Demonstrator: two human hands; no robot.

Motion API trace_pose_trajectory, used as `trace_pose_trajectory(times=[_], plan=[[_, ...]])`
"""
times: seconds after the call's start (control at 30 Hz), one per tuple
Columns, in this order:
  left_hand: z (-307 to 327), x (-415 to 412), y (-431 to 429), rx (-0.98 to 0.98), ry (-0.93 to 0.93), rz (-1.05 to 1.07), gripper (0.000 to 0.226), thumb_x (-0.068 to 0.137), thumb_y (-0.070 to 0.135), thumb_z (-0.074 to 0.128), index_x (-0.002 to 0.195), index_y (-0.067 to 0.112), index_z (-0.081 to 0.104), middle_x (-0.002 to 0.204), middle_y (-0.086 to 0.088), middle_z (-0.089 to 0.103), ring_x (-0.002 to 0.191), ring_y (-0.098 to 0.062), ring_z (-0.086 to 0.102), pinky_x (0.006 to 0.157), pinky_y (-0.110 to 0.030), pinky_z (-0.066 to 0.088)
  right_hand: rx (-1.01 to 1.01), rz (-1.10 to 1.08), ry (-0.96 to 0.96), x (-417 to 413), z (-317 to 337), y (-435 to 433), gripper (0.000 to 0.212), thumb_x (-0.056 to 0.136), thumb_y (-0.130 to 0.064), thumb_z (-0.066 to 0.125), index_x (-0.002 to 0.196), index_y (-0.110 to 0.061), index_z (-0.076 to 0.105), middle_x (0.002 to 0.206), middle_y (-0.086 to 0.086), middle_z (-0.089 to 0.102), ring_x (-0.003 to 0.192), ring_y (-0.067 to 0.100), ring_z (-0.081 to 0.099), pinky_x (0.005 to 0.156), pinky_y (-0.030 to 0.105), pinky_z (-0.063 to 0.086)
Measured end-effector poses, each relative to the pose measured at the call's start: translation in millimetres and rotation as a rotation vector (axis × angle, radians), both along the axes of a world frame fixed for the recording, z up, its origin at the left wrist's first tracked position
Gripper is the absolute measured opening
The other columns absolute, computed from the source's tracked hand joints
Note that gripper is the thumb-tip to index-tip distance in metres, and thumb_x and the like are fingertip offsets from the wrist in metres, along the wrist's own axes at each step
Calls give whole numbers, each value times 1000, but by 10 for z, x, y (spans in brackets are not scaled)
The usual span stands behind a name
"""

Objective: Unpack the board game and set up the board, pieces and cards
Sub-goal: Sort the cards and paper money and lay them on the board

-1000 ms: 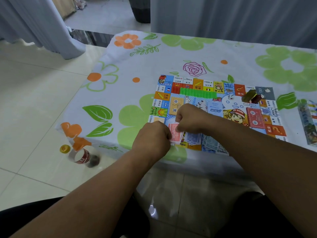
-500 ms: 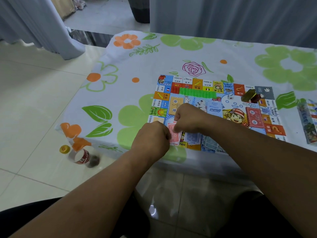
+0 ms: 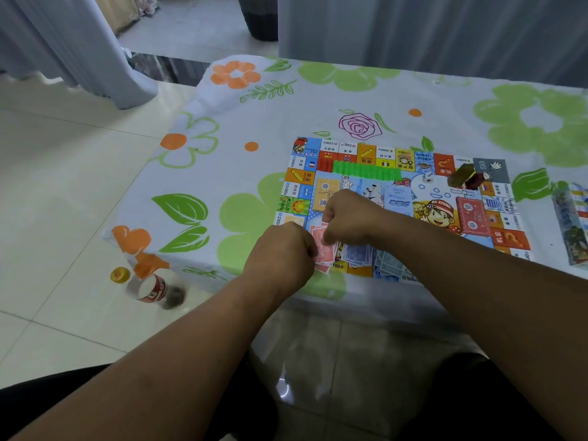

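Observation:
The colourful game board (image 3: 423, 160) lies flat on the flowered tablecloth. At its near left corner both hands meet over a small stack of red play-money notes (image 3: 324, 253). My left hand (image 3: 280, 253) grips the stack from the left with curled fingers. My right hand (image 3: 346, 218) pinches the notes from above. Blue notes (image 3: 358, 254) and paler blue notes (image 3: 386, 265) lie fanned beside them on the board's near edge. A row of green pieces (image 3: 366, 170), a white die (image 3: 428, 177), dark house pieces (image 3: 467, 178) and a red card deck (image 3: 472, 218) rest on the board.
The game box (image 3: 572, 224) lies on the table at the far right. A plastic bottle (image 3: 152, 289) with a red label and a yellow cap (image 3: 120, 275) lie on the tiled floor left of the table. Curtains hang behind the table.
Both hands stay at the red notes; the right hand has shifted very slightly over the stack. Nothing else has moved.

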State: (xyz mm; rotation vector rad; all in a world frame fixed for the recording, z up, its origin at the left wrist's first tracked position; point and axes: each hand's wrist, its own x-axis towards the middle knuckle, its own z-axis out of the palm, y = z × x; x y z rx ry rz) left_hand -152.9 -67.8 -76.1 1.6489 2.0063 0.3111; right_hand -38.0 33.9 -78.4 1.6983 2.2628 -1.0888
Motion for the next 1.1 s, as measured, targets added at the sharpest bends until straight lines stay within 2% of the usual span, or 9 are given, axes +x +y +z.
trace_pose_trajectory(times=[0.07,0.13,0.2,0.3,0.57,0.7,0.8,0.97,1.1], plan=[[9,0,-1,-2,-2,-4,25,86,9,62,96,23,80,100,-1,76,93,-23,67,73,-28,51,-21,-28,15,8,26,-8,24,72,-3,81,86,7,64,92,29,66,72,24,55,70,49,56],[19,0,-4,-5,4,-8,25,86,9,63,96,23,80,99,-2,76,92,-23,67,73,-28,52,-34,-22,20,18,66,-24,26,72,-4,84,84,1,62,96,23,66,78,28,62,70,41,54],[21,0,-6,-4,7,-10,25,86,9,64,97,23,80,98,-2,76,90,-24,67,72,-27,51,-44,-4,15,29,102,-25,32,73,-4,85,71,-5,53,82,18,60,70,27,60,63,37,49],[27,7,-13,3,11,-10,24,86,10,63,96,23,80,97,-2,76,88,-23,67,69,-25,48,-79,38,-4,32,145,-40,49,77,-4,82,58,-11,38,60,5,34,53,20,36,56,31,32],[70,0,-2,-22,-8,-24,23,83,6,64,92,20,80,91,-2,76,86,-24,67,69,-27,50,-101,73,-8,26,188,-67,41,85,0,70,64,-12,37,63,4,32,53,18,31,53,28,27],[247,-15,34,25,-59,124,8,83,14,65,88,16,71,89,-1,71,83,-21,65,66,-28,48,-151,7,94,110,305,-39,44,83,1,74,59,-12,39,59,4,35,50,17,32,50,27,28],[416,-33,80,29,-244,282,22,81,19,70,97,17,55,84,6,59,72,-11,56,57,-28,39,-190,-50,205,220,401,-7,41,82,-1,78,57,-14,47,59,7,43,54,19,37,49,27,31],[561,-7,81,-389,-808,400,24,85,10,65,109,10,67,97,-9,75,80,-22,71,64,-32,59,-254,27,348,333,542,-52,24,83,-2,77,66,-11,62,59,2,51,59,16,45,52,29,37],[538,52,75,-525,-1083,338,28,92,3,50,115,8,66,102,-12,76,90,-25,75,58,-26,58,-268,44,429,413,609,-105,9,88,-1,71,97,-4,72,64,2,58,59,12,51,52,29,40]])
